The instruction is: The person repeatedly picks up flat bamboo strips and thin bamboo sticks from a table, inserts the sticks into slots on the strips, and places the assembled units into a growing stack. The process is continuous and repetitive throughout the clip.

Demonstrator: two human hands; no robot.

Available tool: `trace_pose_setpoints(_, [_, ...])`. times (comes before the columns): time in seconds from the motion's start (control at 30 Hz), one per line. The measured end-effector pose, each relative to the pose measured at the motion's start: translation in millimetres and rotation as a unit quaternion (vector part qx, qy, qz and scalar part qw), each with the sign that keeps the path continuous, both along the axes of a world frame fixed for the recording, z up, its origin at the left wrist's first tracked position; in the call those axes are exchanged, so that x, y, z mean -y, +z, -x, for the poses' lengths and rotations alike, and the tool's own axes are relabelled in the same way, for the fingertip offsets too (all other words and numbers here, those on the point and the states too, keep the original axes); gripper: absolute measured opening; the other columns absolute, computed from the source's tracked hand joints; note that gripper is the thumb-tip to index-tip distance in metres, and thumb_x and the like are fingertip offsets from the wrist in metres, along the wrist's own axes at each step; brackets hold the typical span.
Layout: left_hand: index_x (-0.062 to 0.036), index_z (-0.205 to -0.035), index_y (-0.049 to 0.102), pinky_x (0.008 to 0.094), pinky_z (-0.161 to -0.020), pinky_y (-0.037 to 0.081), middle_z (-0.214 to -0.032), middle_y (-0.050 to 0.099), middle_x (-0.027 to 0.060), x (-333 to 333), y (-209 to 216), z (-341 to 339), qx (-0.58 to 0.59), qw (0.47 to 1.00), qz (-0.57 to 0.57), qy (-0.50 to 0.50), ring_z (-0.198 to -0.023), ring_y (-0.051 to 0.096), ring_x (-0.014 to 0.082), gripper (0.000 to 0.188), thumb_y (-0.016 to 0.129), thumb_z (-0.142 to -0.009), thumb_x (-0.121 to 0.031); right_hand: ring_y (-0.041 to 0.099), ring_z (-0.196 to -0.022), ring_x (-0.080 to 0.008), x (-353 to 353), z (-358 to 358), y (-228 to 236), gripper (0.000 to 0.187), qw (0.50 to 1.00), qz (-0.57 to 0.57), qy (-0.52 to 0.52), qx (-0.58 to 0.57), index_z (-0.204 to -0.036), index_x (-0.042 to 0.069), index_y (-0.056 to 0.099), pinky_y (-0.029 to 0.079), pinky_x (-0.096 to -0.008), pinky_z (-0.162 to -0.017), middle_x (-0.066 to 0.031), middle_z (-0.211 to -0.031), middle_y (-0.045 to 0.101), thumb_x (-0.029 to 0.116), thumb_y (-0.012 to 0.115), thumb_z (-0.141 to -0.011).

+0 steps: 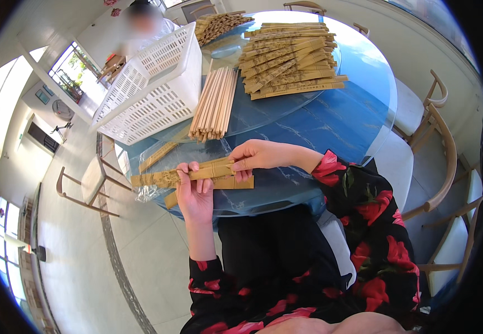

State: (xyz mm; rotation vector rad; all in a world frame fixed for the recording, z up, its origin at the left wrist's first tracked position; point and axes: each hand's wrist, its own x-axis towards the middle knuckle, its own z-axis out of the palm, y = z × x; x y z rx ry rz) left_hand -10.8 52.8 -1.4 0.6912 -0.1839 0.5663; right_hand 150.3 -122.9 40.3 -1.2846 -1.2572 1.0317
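My left hand grips a long, flat gold paper chopstick sleeve with dark print, fingers wrapped over its middle. At the sleeve's right end my right hand is closed, thumb and finger pinching it; whether a chopstick is in that pinch I cannot make out. Other gold sleeves lie on the table just under my hands. Beyond them is a bundle of bare wooden chopsticks, side by side. A thick stack of gold sleeves fans out at the far right of the bundle.
A white slotted plastic basket stands left of the chopsticks. Clear plastic wrap lies by the near left edge of the blue round table. A heap of sleeves sits at the back. Chairs surround the table; a person is beyond.
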Motion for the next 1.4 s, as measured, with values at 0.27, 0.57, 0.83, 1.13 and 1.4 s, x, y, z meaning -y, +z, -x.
trace_pose_setpoints(0.27, [-0.0123,-0.106,0.05,0.022,-0.059,0.04,-0.111,0.06,0.0084,-6,-2,0,-0.008,1.0,-0.022,-0.018,-0.062,0.04,0.0068,0.016,0.047,-0.109,-0.028,0.062,-0.073,-0.0089,-3,0,-5,0.019,0.999,-0.013,-0.026,0.021,-0.094,0.0,0.068,0.051,-0.0239,-0.07,-0.0033,-0.082,0.069,0.016,0.059,-0.1])
trace_pose_setpoints(0.57, [-0.0089,-0.131,0.05,0.0261,-0.073,0.044,-0.139,0.055,0.0122,3,0,-4,-0.038,0.992,-0.112,0.047,-0.078,0.049,0.0091,0.033,0.048,-0.108,-0.032,0.059,-0.068,-0.0062,-8,7,0,0.025,0.995,-0.017,-0.098,-0.032,-0.111,0.0,0.062,0.046,-0.0212,-0.06,-0.0013,-0.076,0.064,0.024,0.057,-0.104])
trace_pose_setpoints(0.83, [-0.0015,-0.133,0.052,0.0282,-0.084,0.048,-0.127,0.059,0.0106,10,3,-6,-0.066,0.983,-0.17,0.031,-0.09,0.056,0.0122,0.034,0.052,-0.106,-0.023,0.056,-0.064,-0.0065,29,-41,16,0.021,0.799,-0.355,-0.413,-0.254,-0.102,0.007,0.059,0.043,-0.0197,-0.057,-0.0006,-0.076,0.061,0.027,0.058,-0.104])
trace_pose_setpoints(1.13, [-0.0027,-0.118,0.056,0.0269,-0.081,0.049,-0.107,0.062,0.0064,10,7,-3,-0.058,0.987,-0.146,0.038,-0.087,0.057,0.0116,0.023,0.051,-0.106,-0.022,0.053,-0.056,-0.0092,73,-125,19,0.019,0.596,-0.376,-0.671,-0.23,-0.097,0.007,0.052,0.043,-0.0214,-0.049,-0.004,-0.072,0.06,0.023,0.06,-0.102])
trace_pose_setpoints(1.4, [-0.0034,-0.117,0.057,0.0281,-0.082,0.049,-0.103,0.061,0.0053,8,4,-4,-0.068,0.986,-0.152,0.031,-0.087,0.056,0.0123,0.023,0.05,-0.107,-0.023,0.068,-0.072,-0.0196,81,-225,75,0.023,0.665,-0.33,-0.638,-0.206,-0.116,0.001,0.049,0.055,-0.0259,-0.06,-0.0145,-0.093,0.071,0.021,0.053,-0.105])
